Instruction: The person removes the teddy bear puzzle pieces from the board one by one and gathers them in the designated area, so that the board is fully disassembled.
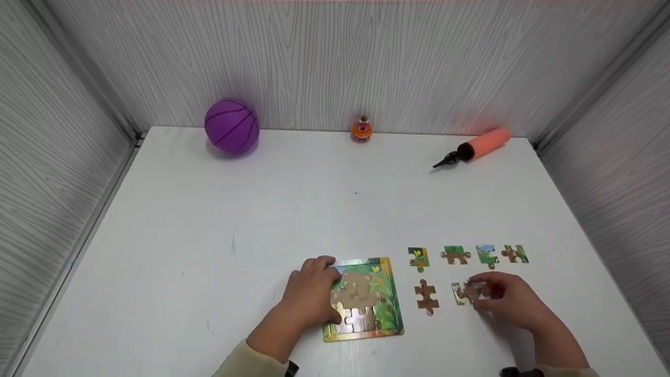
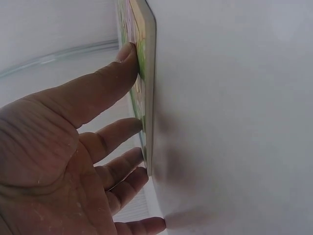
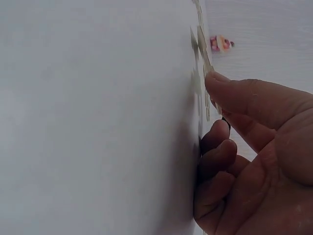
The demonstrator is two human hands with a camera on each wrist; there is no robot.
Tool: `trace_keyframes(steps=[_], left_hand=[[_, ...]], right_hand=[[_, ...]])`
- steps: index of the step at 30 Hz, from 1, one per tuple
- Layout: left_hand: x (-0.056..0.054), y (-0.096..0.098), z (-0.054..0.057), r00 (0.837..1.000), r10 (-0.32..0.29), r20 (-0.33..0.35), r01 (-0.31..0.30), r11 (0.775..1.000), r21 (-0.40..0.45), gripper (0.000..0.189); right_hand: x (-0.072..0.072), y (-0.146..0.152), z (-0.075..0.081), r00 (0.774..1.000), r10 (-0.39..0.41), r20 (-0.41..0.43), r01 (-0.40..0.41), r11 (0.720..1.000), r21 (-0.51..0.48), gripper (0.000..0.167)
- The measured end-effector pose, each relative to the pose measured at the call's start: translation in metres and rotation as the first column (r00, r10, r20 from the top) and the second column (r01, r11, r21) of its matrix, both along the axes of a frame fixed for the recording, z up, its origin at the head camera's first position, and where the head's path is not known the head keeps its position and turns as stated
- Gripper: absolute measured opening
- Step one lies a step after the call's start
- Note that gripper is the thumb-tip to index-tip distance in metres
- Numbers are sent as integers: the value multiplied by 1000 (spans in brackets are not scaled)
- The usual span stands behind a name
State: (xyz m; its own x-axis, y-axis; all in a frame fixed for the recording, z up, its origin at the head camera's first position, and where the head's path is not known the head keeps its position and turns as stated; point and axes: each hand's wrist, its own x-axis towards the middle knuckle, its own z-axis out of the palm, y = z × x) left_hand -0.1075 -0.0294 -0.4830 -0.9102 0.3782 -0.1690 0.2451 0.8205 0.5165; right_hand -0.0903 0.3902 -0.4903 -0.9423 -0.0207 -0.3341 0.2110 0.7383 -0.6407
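Note:
A square jigsaw board [image 1: 361, 336] with a brown bear picture and an orange-green border lies flat on the table. My left hand [image 1: 310, 292] rests on its left side, fingers spread, with thumb and fingertips touching the top face in the left wrist view. A shiny pale patch with piece outlines shows near the bear's lower part. To the right, my right hand [image 1: 510, 299] pinches a puzzle piece [image 1: 459, 294] between thumb and fingers. In the right wrist view that piece [image 3: 205, 51] is tilted at the table surface, and the other fingers are curled against the table.
Several loose pieces lie right of the board, among them a brown one [image 1: 426, 297] and a green-brown one [image 1: 455, 255]. Along the back stand a purple ball [image 1: 232, 127], a small orange toy [image 1: 361, 130] and an orange hand pump [image 1: 487, 144]. Panels enclose the table's back and sides.

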Motion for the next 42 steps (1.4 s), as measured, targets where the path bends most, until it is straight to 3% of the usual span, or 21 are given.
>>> trace_keyframes(steps=[9, 13, 19, 26, 30, 35, 42], left_hand=[[0, 0, -1, 1000, -11, 2, 11, 1000, -5, 73], [0, -1, -2, 1000, -16, 10, 16, 1000, -8, 73], [-1, -1, -2, 1000, -23, 3, 23, 1000, -3, 74], [0, -1, -3, 1000, -19, 7, 19, 1000, -9, 75], [-1, -1, -3, 1000, -16, 6, 16, 1000, -8, 75], [0, -1, -3, 1000, -14, 9, 15, 1000, -4, 74], [-1, -1, -2, 1000, -12, 18, 12, 1000, 6, 74]], right_hand=[[0, 2, -2, 999, 37, -15, -36, 999, 11, 44], [1, 3, -3, 999, 36, -19, -36, 999, 20, 51], [2, 2, -4, 1000, 10, -1, -10, 1000, -3, 63], [5, -4, 1, 999, -32, -2, 32, 999, -26, 58], [8, -20, 13, 998, -52, -37, 51, 998, -43, 54], [13, -54, 28, 995, -11, -104, 3, 997, -78, 52], [21, -110, 27, 995, 94, -36, -97, 991, -93, 58]])
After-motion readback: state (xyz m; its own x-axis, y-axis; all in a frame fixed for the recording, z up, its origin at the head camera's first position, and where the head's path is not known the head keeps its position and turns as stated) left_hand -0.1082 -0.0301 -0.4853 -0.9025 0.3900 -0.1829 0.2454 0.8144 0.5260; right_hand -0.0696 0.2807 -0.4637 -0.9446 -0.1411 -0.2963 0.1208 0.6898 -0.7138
